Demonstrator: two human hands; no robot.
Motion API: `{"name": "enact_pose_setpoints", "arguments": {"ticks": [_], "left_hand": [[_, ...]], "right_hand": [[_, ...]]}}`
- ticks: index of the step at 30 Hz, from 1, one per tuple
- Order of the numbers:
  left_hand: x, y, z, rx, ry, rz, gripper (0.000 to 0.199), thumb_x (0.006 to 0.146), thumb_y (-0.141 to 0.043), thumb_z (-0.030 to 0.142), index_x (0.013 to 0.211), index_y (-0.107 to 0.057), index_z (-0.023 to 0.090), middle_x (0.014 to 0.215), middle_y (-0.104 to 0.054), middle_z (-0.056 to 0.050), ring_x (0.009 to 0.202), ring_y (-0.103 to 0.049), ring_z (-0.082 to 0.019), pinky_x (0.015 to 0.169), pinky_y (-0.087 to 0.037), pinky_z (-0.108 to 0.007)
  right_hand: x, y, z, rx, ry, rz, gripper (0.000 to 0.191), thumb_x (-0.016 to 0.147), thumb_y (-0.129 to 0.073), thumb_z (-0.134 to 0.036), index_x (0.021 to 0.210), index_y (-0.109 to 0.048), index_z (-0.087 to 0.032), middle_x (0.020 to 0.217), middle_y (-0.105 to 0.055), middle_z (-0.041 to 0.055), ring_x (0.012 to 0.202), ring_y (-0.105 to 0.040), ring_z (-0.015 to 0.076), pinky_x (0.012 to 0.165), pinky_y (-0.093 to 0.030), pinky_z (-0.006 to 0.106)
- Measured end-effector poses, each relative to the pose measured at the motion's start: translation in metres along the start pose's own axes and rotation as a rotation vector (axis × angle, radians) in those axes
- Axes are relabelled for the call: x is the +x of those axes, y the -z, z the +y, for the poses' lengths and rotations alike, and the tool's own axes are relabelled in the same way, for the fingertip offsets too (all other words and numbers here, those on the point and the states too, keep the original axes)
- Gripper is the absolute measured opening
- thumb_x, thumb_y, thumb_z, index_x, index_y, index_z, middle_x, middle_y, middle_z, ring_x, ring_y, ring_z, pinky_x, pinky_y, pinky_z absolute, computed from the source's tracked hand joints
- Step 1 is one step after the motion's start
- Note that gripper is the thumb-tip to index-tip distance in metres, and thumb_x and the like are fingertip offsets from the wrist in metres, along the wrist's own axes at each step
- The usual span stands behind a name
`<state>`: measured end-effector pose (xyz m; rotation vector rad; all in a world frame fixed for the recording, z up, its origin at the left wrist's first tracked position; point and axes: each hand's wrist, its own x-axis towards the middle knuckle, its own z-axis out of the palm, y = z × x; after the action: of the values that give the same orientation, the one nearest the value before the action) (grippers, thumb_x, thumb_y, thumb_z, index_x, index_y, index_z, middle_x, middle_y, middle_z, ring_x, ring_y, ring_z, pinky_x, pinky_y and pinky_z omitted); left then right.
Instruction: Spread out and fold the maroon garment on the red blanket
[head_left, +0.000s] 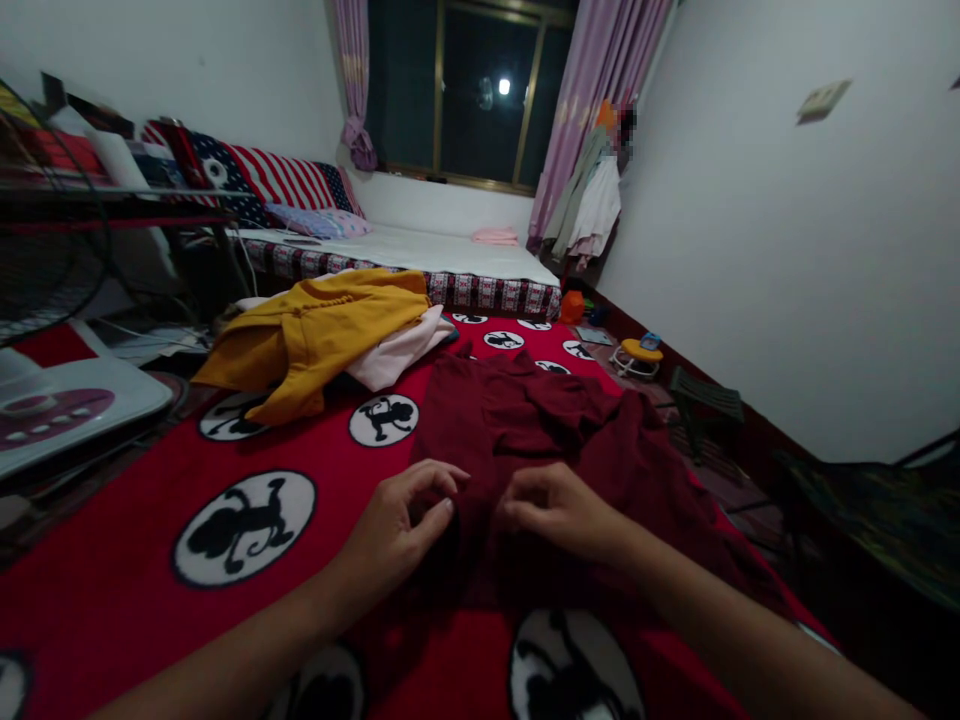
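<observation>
A red monkey-print blanket bears a rumpled maroon garment across its right half and a mustard-yellow top heaped at its far left. Over the blanket's near middle, the left hand curls loosely, thumb apart from forefinger; the right hand bunches its fingers, though whether they pinch cloth I cannot tell

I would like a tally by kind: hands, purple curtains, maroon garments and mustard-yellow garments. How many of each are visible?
Left hand and right hand: 2
Left curtain and right curtain: 2
Maroon garment: 1
Mustard-yellow garment: 1
Total: 6
</observation>
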<state>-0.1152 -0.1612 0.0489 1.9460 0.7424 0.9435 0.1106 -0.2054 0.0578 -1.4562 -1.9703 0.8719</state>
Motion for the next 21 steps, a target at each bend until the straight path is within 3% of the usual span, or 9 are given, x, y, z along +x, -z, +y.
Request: {"name": "enact_pose_setpoints", "arguments": {"ticks": [2,4,8,13,18,21], "left_hand": [[-0.002,-0.004,-0.002,0.043,-0.002,-0.005,0.009,0.081,-0.05,0.018,0.081,-0.058,0.019,0.103,-0.069,-0.006,0.094,-0.064,-0.019,0.081,-0.05,-0.03],[-0.004,-0.007,-0.003,0.081,0.005,-0.005,0.011,0.081,-0.05,0.019,0.082,-0.06,0.019,0.095,-0.07,-0.006,0.089,-0.065,-0.019,0.078,-0.05,-0.029],[-0.005,-0.011,-0.005,0.083,0.038,-0.023,0.014,0.083,-0.05,0.02,0.086,-0.063,0.02,0.091,-0.071,-0.004,0.084,-0.066,-0.018,0.074,-0.05,-0.027],[-0.003,-0.013,-0.004,0.06,0.044,-0.025,0.013,0.083,-0.051,0.019,0.086,-0.064,0.021,0.09,-0.072,-0.002,0.083,-0.066,-0.017,0.074,-0.05,-0.025],[-0.001,-0.016,0.003,0.067,0.005,-0.043,0.013,0.081,-0.051,0.017,0.085,-0.062,0.021,0.091,-0.071,-0.002,0.081,-0.065,-0.016,0.072,-0.048,-0.025],[-0.001,-0.021,0.003,0.097,-0.024,-0.092,0.013,0.079,-0.051,0.014,0.083,-0.061,0.021,0.09,-0.07,-0.002,0.081,-0.064,-0.017,0.072,-0.048,-0.026]], "right_hand": [[0.026,0.016,0.011,0.023,-0.051,0.168,0.016,0.083,-0.051,-0.024,0.078,-0.064,-0.017,0.069,-0.066,-0.0001,0.061,-0.06,0.012,0.057,-0.043,0.021],[0.054,0.031,0.026,-0.1,-0.08,0.284,0.012,0.079,-0.056,-0.021,0.087,-0.064,-0.016,0.076,-0.067,0.001,0.067,-0.061,0.0128,0.062,-0.044,0.022],[0.096,0.045,0.058,-0.522,-0.109,0.221,0.046,0.062,-0.07,-0.011,0.107,-0.063,-0.017,0.103,-0.063,0.0067,0.087,-0.06,0.0171,0.076,-0.044,0.026],[0.111,0.047,0.073,-0.613,-0.141,0.223,0.016,0.07,-0.06,-0.009,0.082,-0.067,-0.017,0.091,-0.066,0.0049,0.082,-0.059,0.0167,0.071,-0.041,0.023],[0.115,0.064,0.07,-0.563,-0.141,0.292,0.016,0.069,-0.058,-0.008,0.078,-0.067,-0.018,0.079,-0.068,0.0023,0.074,-0.06,0.016,0.066,-0.041,0.023],[0.129,0.073,0.07,-0.571,-0.191,0.346,0.018,0.067,-0.058,-0.006,0.077,-0.068,-0.018,0.084,-0.069,0.0046,0.079,-0.062,0.0181,0.072,-0.043,0.025]]}}
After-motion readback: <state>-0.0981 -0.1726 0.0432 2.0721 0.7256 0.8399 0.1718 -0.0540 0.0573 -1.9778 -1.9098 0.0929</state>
